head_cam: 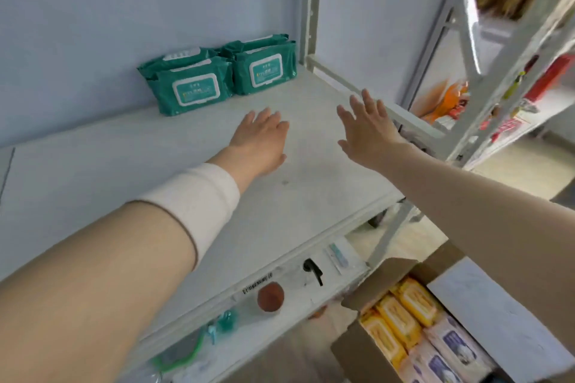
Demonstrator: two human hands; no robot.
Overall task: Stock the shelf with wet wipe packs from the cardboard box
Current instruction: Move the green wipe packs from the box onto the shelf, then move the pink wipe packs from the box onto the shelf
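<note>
Green wet wipe packs at back of white shelf, against blue wall — two stacks side by side, right stack beside upright post. Left hand over shelf near packs, palm down, fingers straight, holding nothing. Right hand beside it, fingers spread, holding nothing. Cardboard box on floor at lower right, flaps open — yellow packs and pale packs inside. Lower shelf holds small items, blurred.
</note>
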